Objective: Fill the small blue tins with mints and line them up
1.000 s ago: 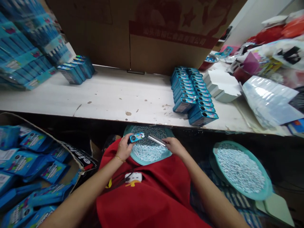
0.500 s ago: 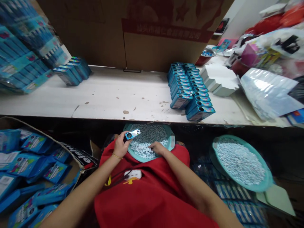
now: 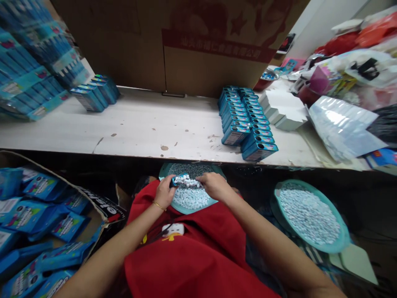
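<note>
Over the teal basin in my lap, my left hand grips a small blue box, its top toward the basin's middle. My right hand is closed on the near end of a narrow metal scoop heaped with small white pellets. The scoop's far end meets the box opening, and white pellets cover that opening. Below both hands, the basin holds many pale pellets. How deep the scoop reaches into the box cannot be made out.
Two rows of blue boxes stand on the white shelf, with a few more boxes at left. A carton of blue packs sits at lower left. Another pellet-filled basin is at right. A large cardboard box stands behind.
My right hand dipped the scoop into the basin pellets, then lifted it, loaded, to the box in my left hand. Pellets now cover the box opening.
</note>
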Motion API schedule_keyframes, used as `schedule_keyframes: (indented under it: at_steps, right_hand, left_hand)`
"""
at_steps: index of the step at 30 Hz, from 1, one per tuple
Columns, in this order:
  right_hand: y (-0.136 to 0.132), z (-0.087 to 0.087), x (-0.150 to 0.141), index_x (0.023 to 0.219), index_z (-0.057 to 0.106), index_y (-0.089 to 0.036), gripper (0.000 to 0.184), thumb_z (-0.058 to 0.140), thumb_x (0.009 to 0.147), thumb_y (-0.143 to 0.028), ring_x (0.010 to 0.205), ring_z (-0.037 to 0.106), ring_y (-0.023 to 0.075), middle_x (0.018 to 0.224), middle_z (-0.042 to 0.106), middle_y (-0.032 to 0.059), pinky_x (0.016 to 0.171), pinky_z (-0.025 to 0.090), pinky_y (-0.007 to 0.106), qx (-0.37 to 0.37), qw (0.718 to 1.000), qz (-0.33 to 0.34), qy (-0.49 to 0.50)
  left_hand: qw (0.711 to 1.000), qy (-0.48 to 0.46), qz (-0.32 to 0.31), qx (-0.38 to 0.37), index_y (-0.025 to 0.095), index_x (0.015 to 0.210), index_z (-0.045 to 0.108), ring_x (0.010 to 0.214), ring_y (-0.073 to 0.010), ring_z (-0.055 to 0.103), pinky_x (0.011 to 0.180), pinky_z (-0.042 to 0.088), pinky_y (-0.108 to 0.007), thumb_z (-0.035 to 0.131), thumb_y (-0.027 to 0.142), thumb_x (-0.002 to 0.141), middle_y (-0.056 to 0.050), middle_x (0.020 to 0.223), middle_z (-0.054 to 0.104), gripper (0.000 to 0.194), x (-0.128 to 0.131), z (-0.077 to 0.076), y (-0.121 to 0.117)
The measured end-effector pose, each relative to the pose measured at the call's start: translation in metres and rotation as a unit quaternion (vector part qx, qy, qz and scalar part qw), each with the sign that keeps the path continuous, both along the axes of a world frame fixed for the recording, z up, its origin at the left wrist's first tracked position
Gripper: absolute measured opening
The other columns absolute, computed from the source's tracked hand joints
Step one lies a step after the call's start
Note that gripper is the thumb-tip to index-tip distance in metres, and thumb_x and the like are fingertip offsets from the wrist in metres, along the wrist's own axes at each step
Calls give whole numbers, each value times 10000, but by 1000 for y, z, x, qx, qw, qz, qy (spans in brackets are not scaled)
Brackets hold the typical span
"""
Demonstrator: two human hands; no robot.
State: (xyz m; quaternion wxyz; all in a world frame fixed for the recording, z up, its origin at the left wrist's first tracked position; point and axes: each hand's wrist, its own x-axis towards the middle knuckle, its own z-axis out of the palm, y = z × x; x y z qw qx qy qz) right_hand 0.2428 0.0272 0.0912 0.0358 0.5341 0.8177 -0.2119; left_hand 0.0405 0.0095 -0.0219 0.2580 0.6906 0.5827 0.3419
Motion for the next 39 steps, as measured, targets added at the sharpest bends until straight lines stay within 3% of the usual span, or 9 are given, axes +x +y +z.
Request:
schedule_keyframes:
  at_steps: [3, 7, 13, 17, 21, 25, 29, 33, 39]
  right_hand:
    - [-4, 11, -21, 856, 616, -181, 289, 357, 746, -115, 780, 562, 180, 851, 608, 88, 652, 387, 254, 24, 994, 15, -104]
    - [-8, 18, -36, 869, 592, -163, 281, 327, 781, -132, 786, 554, 183, 855, 591, 107, 664, 389, 267, 43, 990, 42, -128]
    - [-15, 20, -5, 960, 579, -227, 325, 332, 776, -124, 807, 545, 161, 897, 585, 62, 652, 366, 239, 12, 993, -1, -117]
    - [-23, -4, 27, 1048, 537, -296, 354, 312, 810, -159, 870, 531, 154, 960, 576, 33, 659, 347, 230, -1, 992, -66, -108]
    - [-25, -44, 33, 989, 569, -234, 344, 312, 797, -111, 859, 532, 158, 958, 576, 66, 650, 336, 229, -10, 988, -109, -112]
    - [-19, -82, 24, 931, 589, -195, 358, 328, 744, -36, 897, 523, 153, 984, 570, 75, 676, 330, 220, -15, 989, -134, -54]
    - [-13, -112, 16, 951, 560, -213, 330, 331, 755, -79, 895, 524, 137, 967, 589, 43, 699, 334, 207, -39, 986, -157, 48]
    - [-15, -128, 6, 1032, 490, -206, 324, 294, 790, -118, 808, 541, 130, 906, 603, 35, 669, 351, 211, -62, 978, -185, 78]
    - [-23, -131, 1, 987, 508, -199, 331, 260, 804, -83, 933, 489, 160, 1033, 517, 85, 720, 340, 247, 14, 988, -137, -65]
  left_hand:
    - [1000, 16, -6, 5, 183, 1056, 472, 944, -210, 501, 841, 397, -369, 481, 132, 674, -68, 998, 557, 385, 3, 0, -1]
    - [999, 28, -15, 14, 175, 1056, 474, 945, -209, 499, 850, 394, -369, 464, 106, 662, -72, 1000, 559, 401, 3, 1, 0]
    - [999, 27, -3, 24, 164, 1054, 472, 945, -202, 497, 850, 398, -353, 457, 122, 684, -75, 1008, 557, 373, 0, 5, -2]
    - [993, 79, -35, 81, 175, 1091, 471, 1007, -206, 470, 901, 358, -374, 409, 53, 671, -76, 1061, 544, 442, -10, 17, -6]
    - [980, 147, -67, 116, 205, 1083, 501, 1036, -225, 461, 927, 320, -416, 415, 69, 694, -73, 1086, 549, 421, -29, 31, -3]
    - [991, 94, -3, 94, 198, 1084, 489, 987, -206, 494, 893, 376, -368, 472, 151, 705, -61, 1048, 561, 383, -45, 48, 1]
    - [998, 16, 23, 57, 209, 1090, 479, 987, -191, 507, 897, 388, -346, 491, 219, 723, -49, 1065, 552, 367, -41, 65, -5]
    - [998, -27, 20, 51, 208, 1083, 483, 994, -185, 508, 908, 383, -334, 505, 206, 720, -50, 1070, 549, 364, -25, 73, -12]
    - [994, -102, 2, 30, 204, 1073, 483, 951, -181, 536, 868, 413, -323, 514, 189, 707, -48, 1050, 562, 367, -3, 81, -6]
